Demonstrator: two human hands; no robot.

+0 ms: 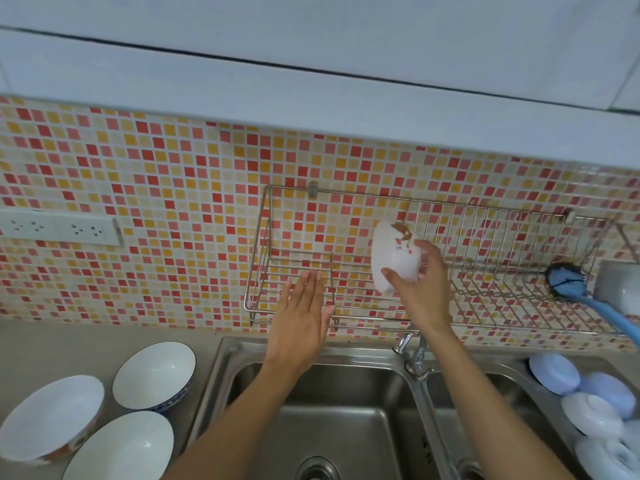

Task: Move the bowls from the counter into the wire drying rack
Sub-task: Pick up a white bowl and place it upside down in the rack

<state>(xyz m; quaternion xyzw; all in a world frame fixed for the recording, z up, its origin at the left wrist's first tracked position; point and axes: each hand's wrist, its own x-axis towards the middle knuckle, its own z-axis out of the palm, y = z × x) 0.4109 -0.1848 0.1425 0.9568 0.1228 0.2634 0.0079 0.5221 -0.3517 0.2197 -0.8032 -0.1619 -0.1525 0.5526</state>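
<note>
My right hand [420,289] grips a white bowl with a red-brown pattern [394,258], tilted on its side over the middle of the wire drying rack [298,306] on the tiled wall. My left hand [301,317] is flat and empty, fingers together, in front of the rack's left section. Three white bowls stand on the counter at lower left: one with a blue rim pattern [156,374], one with an orange pattern [48,415], and a plain one [121,448].
A double steel sink [346,410] lies below the rack, with a faucet [417,362] between the basins. A blue dish brush [571,282] rests in the rack's right end. Pale blue and white dishes [588,400] are stacked at right. Wall sockets [59,230] sit at left.
</note>
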